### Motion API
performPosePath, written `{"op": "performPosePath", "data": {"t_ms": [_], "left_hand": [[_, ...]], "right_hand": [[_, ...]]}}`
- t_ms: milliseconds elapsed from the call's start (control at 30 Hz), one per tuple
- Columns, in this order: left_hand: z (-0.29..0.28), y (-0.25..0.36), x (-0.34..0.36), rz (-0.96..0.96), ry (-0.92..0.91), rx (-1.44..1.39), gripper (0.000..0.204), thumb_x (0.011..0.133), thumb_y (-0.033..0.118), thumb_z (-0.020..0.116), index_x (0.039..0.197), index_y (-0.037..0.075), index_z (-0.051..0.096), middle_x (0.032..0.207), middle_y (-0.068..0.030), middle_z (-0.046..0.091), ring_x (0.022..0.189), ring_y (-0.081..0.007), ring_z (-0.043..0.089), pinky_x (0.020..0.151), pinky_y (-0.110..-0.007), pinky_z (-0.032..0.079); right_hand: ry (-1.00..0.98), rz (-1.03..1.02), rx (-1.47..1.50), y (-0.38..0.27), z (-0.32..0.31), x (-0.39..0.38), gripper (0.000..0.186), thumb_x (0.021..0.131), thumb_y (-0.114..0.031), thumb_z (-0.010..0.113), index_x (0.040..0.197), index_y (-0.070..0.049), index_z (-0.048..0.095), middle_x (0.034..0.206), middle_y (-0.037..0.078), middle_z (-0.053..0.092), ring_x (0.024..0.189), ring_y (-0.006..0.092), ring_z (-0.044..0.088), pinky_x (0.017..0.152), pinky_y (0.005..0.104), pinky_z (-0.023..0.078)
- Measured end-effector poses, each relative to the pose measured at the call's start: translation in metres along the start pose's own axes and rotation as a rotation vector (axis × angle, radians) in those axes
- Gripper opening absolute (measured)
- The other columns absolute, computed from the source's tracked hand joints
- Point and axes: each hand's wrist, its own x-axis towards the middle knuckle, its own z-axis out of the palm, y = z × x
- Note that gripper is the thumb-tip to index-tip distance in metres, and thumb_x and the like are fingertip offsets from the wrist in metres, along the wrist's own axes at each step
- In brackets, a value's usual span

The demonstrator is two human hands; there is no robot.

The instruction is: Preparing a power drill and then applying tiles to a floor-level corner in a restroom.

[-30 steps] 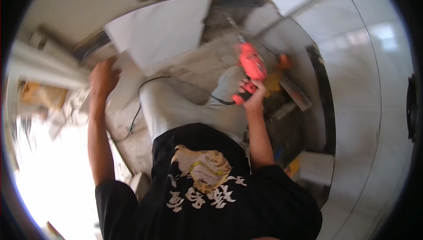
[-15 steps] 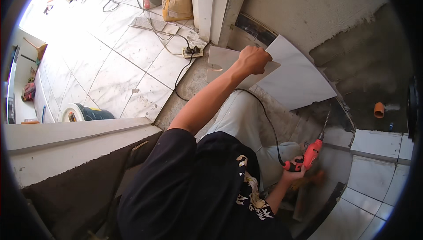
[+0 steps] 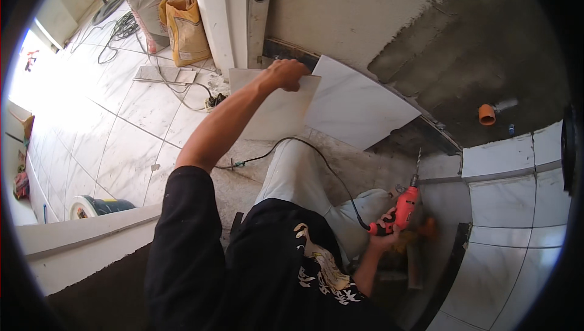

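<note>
My left hand [image 3: 287, 74] grips the top edge of a pale square tile [image 3: 267, 112], which stands tilted in front of a larger white marbled tile [image 3: 356, 105] lying along the wall's base. In my right hand [image 3: 384, 234] is a red corded drill [image 3: 403, 204], its long masonry bit [image 3: 417, 167] pointing up and away from me. The black cord runs from the drill across my knee toward a power socket [image 3: 216, 100] on the tiled floor.
Left are a doorway post [image 3: 213, 15], yellow sacks [image 3: 185, 30], coiled wires [image 3: 121, 30], tile offcuts [image 3: 164, 74] and a bucket [image 3: 103, 208]. A spirit level [image 3: 258, 21] leans by the post. An orange pipe [image 3: 486, 114] pokes from the mortared wall; tiled ledges [image 3: 502, 203] line the right.
My view has swung left toward the doorway since a second ago. My left hand has reached forward and taken hold of the pale tile; the drill remains in my right hand.
</note>
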Motion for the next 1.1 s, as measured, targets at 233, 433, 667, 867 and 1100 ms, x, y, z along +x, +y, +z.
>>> {"op": "performPosePath", "data": {"t_ms": [233, 433, 667, 867, 1100], "left_hand": [[-0.007, -0.023, 0.001, -0.031, -0.007, 0.056, 0.054, 0.066, 0.018, 0.071, 0.120, 0.018, 0.067, 0.108, -0.0130, 0.069, 0.104, -0.0324, 0.064, 0.086, -0.045, 0.053], [-0.003, -0.053, 0.020, -0.036, -0.024, 0.040, 0.051, 0.067, 0.020, 0.076, 0.116, 0.013, 0.066, 0.112, -0.0144, 0.067, 0.108, -0.0341, 0.061, 0.088, -0.046, 0.051], [-0.009, -0.064, 0.045, 0.038, -0.062, 0.012, 0.052, 0.066, 0.020, 0.078, 0.116, 0.010, 0.066, 0.110, -0.0165, 0.067, 0.107, -0.0361, 0.061, 0.089, -0.045, 0.050], [-0.003, -0.067, 0.070, 0.090, -0.103, 0.065, 0.049, 0.067, 0.020, 0.078, 0.114, 0.010, 0.067, 0.110, -0.0144, 0.067, 0.106, -0.0338, 0.063, 0.088, -0.044, 0.051], [0.006, -0.075, 0.071, 0.057, 0.002, 0.104, 0.056, 0.068, 0.021, 0.078, 0.122, 0.013, 0.064, 0.113, -0.0152, 0.066, 0.108, -0.0334, 0.062, 0.091, -0.043, 0.050]], "right_hand": [[0.046, -0.055, 0.043, -0.007, -0.018, -0.004, 0.063, 0.080, -0.012, 0.061, 0.137, -0.003, 0.036, 0.126, 0.013, 0.051, 0.098, 0.0210, 0.057, 0.065, 0.0294, 0.049], [0.105, -0.058, 0.025, -0.010, -0.033, 0.002, 0.037, 0.078, -0.017, 0.060, 0.112, -0.005, 0.050, 0.094, 0.005, 0.052, 0.087, 0.0196, 0.053, 0.060, 0.0287, 0.048], [0.245, -0.137, -0.076, 0.008, 0.025, -0.006, 0.041, 0.077, -0.018, 0.059, 0.114, -0.005, 0.048, 0.094, 0.005, 0.052, 0.084, 0.0189, 0.053, 0.060, 0.0299, 0.049], [0.060, -0.058, -0.004, -0.008, -0.026, -0.007, 0.039, 0.075, -0.014, 0.061, 0.111, -0.005, 0.051, 0.098, 0.006, 0.055, 0.090, 0.0195, 0.056, 0.060, 0.0303, 0.050], [0.127, -0.025, 0.014, -0.004, -0.013, -0.009, 0.042, 0.076, -0.015, 0.066, 0.113, -0.004, 0.051, 0.103, 0.005, 0.055, 0.090, 0.0174, 0.055, 0.062, 0.0282, 0.050]]}}
